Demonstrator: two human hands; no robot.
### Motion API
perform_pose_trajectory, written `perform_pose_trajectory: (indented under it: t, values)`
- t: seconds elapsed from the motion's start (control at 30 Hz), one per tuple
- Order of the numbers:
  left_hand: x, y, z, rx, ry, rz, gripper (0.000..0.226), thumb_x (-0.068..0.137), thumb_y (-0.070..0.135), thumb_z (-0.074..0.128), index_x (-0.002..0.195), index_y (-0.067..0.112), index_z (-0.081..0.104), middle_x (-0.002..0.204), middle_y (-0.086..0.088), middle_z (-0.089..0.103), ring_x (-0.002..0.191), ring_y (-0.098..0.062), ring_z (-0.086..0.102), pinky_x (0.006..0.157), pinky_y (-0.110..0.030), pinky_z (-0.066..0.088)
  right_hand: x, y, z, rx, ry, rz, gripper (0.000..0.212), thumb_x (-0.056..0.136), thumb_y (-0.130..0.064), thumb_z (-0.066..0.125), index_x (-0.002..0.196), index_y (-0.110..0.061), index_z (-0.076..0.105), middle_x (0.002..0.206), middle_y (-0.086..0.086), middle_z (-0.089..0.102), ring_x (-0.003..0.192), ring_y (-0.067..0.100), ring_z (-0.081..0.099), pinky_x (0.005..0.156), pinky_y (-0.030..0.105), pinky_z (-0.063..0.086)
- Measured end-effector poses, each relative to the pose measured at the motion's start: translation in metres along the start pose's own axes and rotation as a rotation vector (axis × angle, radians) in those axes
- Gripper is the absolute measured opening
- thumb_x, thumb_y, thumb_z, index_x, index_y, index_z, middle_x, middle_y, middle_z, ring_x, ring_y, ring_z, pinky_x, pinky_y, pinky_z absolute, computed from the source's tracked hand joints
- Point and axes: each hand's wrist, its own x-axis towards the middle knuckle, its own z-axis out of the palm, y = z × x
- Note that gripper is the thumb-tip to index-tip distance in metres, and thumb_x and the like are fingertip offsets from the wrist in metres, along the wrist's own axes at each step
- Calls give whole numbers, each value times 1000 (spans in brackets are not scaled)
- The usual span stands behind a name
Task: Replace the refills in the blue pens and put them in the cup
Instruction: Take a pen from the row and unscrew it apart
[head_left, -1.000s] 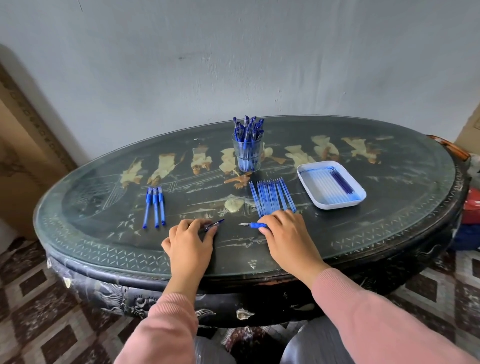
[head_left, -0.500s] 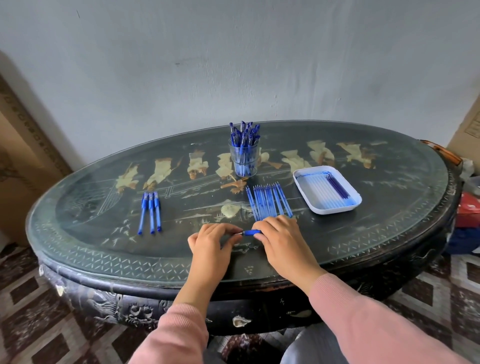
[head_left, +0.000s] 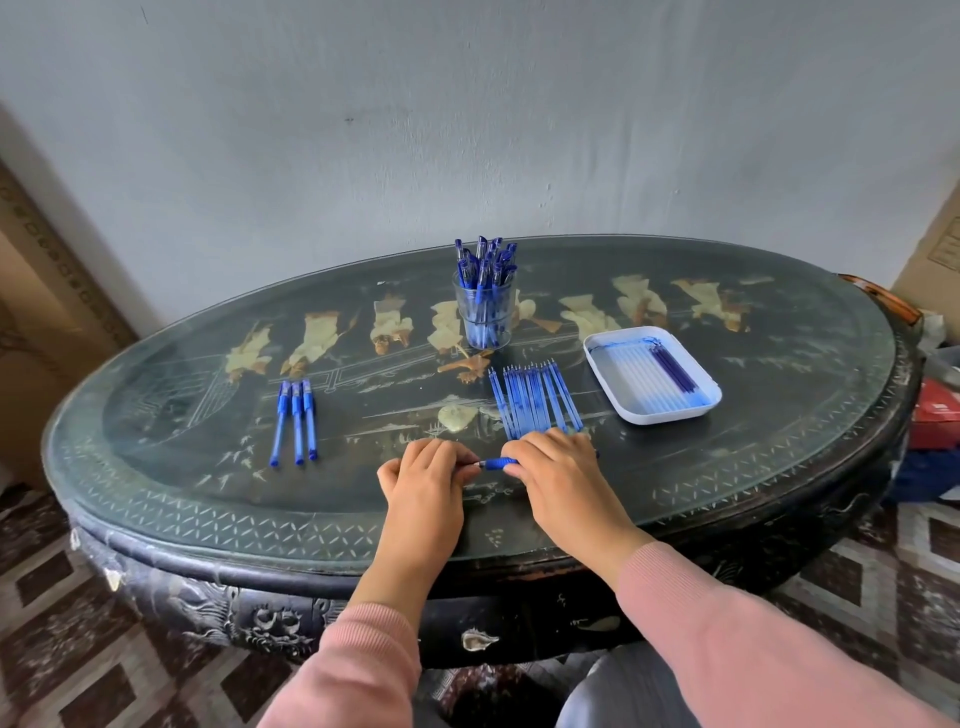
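Just below centre frame, fingers of the left hand (head_left: 423, 480) pinch the tip end of a blue pen (head_left: 500, 462); those of the right hand (head_left: 561, 478) grip its barrel. The cup (head_left: 469, 332) stands higher, at centre.

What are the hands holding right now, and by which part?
One blue pen: the left hand pinches its tip end, the right hand grips the barrel.

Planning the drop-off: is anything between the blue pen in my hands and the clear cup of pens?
Only the row of loose blue refills lies flat between the blue pen and the clear cup; nothing upright does.
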Motion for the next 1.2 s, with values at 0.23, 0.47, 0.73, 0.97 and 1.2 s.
perform_pose_trajectory:
  t: [0.23,0.47,0.73,0.97,1.2]
  values:
    - [0,-2,1,1,-26,-15,14,91,11,65,84,23,61,86,20,58,97,-3,46,83,-28,17,0,1,1,15,9,-10,4,94,-19,63,95,-22,63,83,-11,57,74,13,46,73,29,31]
    - [-1,-2,-2,11,-75,-20,26,100,25,39,81,23,57,85,16,55,95,-9,48,83,-26,15,-1,0,1,24,-4,-26,3,95,-20,60,97,-22,61,83,-11,57,75,11,45,74,26,31]
    - [-1,7,-10,-128,-148,-132,40,95,62,32,112,31,52,102,23,52,104,-1,43,91,-22,17,-1,1,3,30,7,-19,9,95,-24,56,103,-22,61,89,-11,59,78,12,51,74,30,42]
    - [0,0,-10,-257,-78,-116,4,91,22,66,90,25,64,84,20,59,89,-1,52,86,-51,46,-1,1,2,23,7,-18,12,99,-26,48,104,-23,59,89,-12,57,78,12,48,75,30,42]
    - [-1,2,-16,-338,-106,-149,28,88,30,70,114,31,58,93,20,62,95,-5,56,90,-32,43,-1,0,2,22,-7,-9,19,101,-29,41,104,-23,59,89,-12,58,79,13,51,75,32,44]
